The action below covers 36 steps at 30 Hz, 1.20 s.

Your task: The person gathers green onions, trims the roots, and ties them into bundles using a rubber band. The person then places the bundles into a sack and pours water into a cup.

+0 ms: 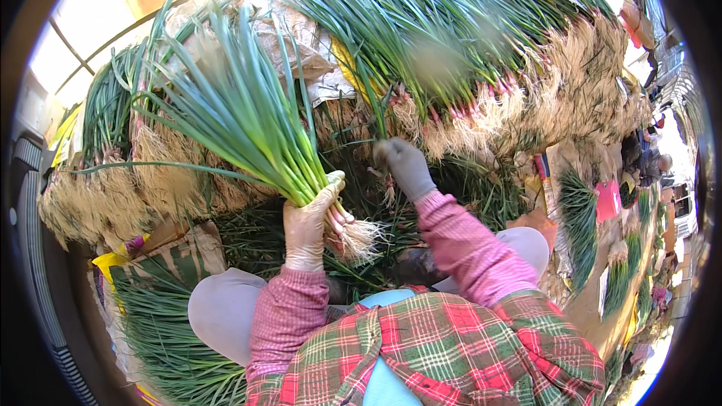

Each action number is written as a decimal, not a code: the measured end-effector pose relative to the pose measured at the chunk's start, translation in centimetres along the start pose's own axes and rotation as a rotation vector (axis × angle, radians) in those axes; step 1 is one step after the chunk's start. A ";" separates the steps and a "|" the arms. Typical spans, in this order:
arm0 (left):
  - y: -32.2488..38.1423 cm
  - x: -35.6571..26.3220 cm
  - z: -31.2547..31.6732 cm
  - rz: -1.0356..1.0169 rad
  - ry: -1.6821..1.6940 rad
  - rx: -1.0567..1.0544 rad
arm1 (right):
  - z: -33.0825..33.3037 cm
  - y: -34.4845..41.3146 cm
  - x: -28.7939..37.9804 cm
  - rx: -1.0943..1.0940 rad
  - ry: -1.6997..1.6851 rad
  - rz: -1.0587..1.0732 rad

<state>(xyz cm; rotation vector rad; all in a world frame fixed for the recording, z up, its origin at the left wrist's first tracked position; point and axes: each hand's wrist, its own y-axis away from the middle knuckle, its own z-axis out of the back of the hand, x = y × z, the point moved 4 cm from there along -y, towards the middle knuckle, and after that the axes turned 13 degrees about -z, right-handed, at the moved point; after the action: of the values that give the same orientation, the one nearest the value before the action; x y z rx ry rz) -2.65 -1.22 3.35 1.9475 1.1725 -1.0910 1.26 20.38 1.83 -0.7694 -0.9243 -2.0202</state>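
My left hand (310,220), in a pale thin glove, is wrapped around a bunch of green garlic or scallions (271,141). Its long leaves fan out to the upper left, and the pinkish-white bulbs and pale roots (358,239) stick out below the fist on the right. In a grey glove, my right hand (406,166) is closed around a thin single stalk (381,118). That stalk's leaves rise above the fist, and a small root tuft (390,189) hangs beneath it. The two hands are apart, over loose green leaves between my knees.
A long heap of the same plants (451,39) lies ahead, roots towards me. More lie at left (110,107) and beside my left knee (175,338). Bundles (578,225) lie on the ground at right near a pink object (607,201). A person (648,160) is farther off.
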 end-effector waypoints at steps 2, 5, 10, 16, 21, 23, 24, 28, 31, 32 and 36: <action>-0.2 -0.8 0.4 -0.064 0.012 -0.009 | -1.1 2.7 -3.2 0.332 1.063 0.476; -0.6 0.2 -0.1 -0.055 0.075 0.080 | 0.1 2.2 -8.2 0.316 0.834 0.030; 0.0 4.5 -0.6 0.204 0.152 0.037 | 0.3 0.0 -7.7 -0.099 0.256 -0.099; -0.3 4.1 -2.0 0.104 0.177 0.150 | 0.3 5.1 -1.3 -0.070 0.438 0.242; 0.0 4.5 -2.1 0.149 0.068 0.077 | 0.2 7.6 0.4 0.106 0.464 0.422; 0.3 5.1 -1.7 0.183 0.059 0.081 | -0.1 7.5 0.1 0.138 0.398 0.388; 0.5 5.3 -1.4 0.206 0.059 0.079 | -0.3 7.4 -0.2 0.160 0.373 0.354; 1.0 6.0 -0.2 0.193 0.072 0.023 | -2.1 6.2 -1.0 0.421 -0.162 -0.091; 0.9 6.4 0.2 0.160 -0.102 0.017 | -3.6 4.2 0.2 0.228 -0.187 -0.159; 0.9 6.5 0.2 0.134 -0.036 -0.005 | -4.3 3.6 1.2 0.098 -0.187 -0.057; 0.9 7.3 0.8 0.142 -0.041 -0.126 | -6.6 1.8 2.2 -0.215 -0.280 -0.099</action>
<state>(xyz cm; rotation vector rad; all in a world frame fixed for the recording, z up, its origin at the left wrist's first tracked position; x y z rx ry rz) -0.17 0.66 -3.31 1.8721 1.0383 -0.9556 0.29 13.40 0.51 -1.1685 -0.9242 -2.1577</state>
